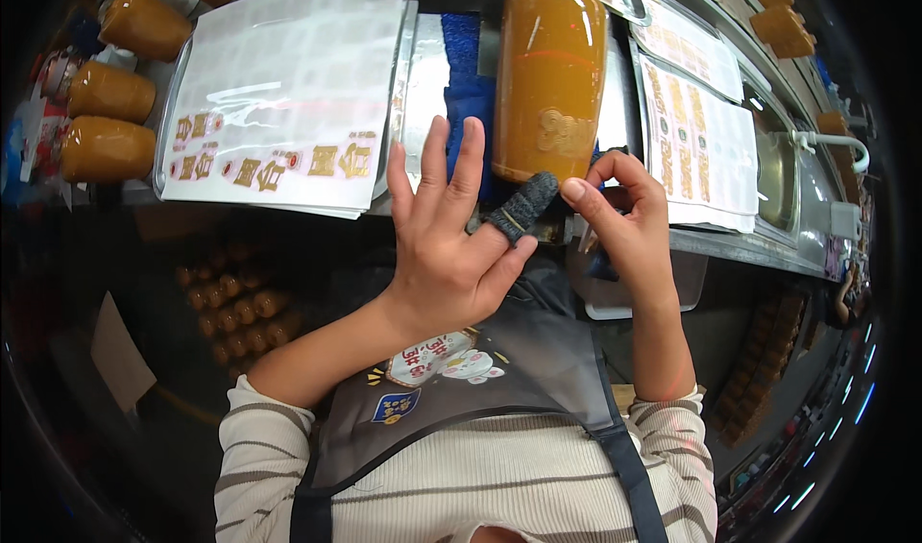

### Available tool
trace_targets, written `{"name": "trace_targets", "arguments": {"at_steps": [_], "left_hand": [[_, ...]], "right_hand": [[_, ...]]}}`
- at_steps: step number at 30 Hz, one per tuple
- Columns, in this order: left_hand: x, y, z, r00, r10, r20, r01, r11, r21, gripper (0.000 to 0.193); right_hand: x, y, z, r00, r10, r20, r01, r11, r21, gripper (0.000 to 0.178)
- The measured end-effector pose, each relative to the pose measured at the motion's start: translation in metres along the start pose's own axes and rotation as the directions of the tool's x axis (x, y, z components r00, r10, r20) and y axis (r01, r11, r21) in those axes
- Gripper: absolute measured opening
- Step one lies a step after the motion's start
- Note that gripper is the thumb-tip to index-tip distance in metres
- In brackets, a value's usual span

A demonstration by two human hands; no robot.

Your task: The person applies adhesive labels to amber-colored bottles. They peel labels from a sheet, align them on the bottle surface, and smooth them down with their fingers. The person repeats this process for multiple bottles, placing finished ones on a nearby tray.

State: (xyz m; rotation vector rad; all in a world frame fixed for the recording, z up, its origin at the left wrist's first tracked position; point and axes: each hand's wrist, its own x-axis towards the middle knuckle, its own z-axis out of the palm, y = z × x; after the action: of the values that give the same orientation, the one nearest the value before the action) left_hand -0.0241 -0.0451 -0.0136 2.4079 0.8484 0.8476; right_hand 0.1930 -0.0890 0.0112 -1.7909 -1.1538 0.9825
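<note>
A large glossy amber-brown bottle (549, 72) lies on its side, its broad end toward me and a pale gold emblem (562, 132) near that end. My left hand (447, 231) is spread open, most fingers stretched out. A dark grey knitted finger sleeve (523, 209) with a thin band covers its index finger, whose tip is at the bottle's near edge. My right hand (624, 212) is closed, thumb and index finger together beside that edge and the sleeve's tip. Whatever its curled fingers hold is hidden; something dark shows behind them. Blue cloth (468, 111) lies beside the bottle.
At left, a metal tray (165, 149) carries a white decal sheet (288, 82) with several gold-and-pink transfers. More amber bottles (110, 147) stand beyond it. Further decal sheets (696, 144) lie right, by a sink (783, 183) with a white tap (836, 142). A clear plastic tub (687, 289) sits below.
</note>
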Motion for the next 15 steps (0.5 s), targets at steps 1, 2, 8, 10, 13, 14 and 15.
{"name": "trace_targets", "arguments": {"at_steps": [1,2,8,10,13,14,15], "left_hand": [[-0.002,0.0,0.001,1.0,-0.02,-0.014,0.021,1.0,0.014,0.026],[-0.004,0.0,0.002,0.999,-0.04,-0.028,0.041,0.999,0.028,0.025],[-0.014,-0.011,0.004,0.996,-0.087,-0.033,0.09,0.992,0.083,0.027],[-0.016,-0.014,0.005,0.995,-0.091,-0.028,0.093,0.992,0.083,0.029],[-0.012,-0.009,0.001,0.997,-0.074,-0.018,0.075,0.99,0.121,0.029],[-0.009,-0.008,-0.001,0.998,-0.064,-0.014,0.065,0.988,0.14,0.03],[-0.007,-0.007,-0.002,0.999,-0.03,-0.011,0.031,0.988,0.154,0.029]], "right_hand": [[-0.001,-0.003,0.001,1.0,0.012,-0.008,-0.011,0.999,0.05,0.027],[-0.003,-0.001,0.002,1.0,0.012,-0.019,-0.011,0.999,0.045,0.027],[-0.002,-0.004,0.002,1.0,0.009,-0.011,-0.009,1.0,0.009,0.027],[0.0,0.002,0.0,0.999,-0.04,-0.006,0.04,0.999,-0.027,0.026],[0.0,0.0,-0.005,0.997,0.062,0.046,-0.066,0.992,0.104,0.021],[0.0,-0.004,-0.008,0.99,0.119,0.079,-0.132,0.975,0.177,0.019],[-0.001,-0.006,-0.011,0.986,0.139,0.092,-0.154,0.968,0.198,0.017]]}}
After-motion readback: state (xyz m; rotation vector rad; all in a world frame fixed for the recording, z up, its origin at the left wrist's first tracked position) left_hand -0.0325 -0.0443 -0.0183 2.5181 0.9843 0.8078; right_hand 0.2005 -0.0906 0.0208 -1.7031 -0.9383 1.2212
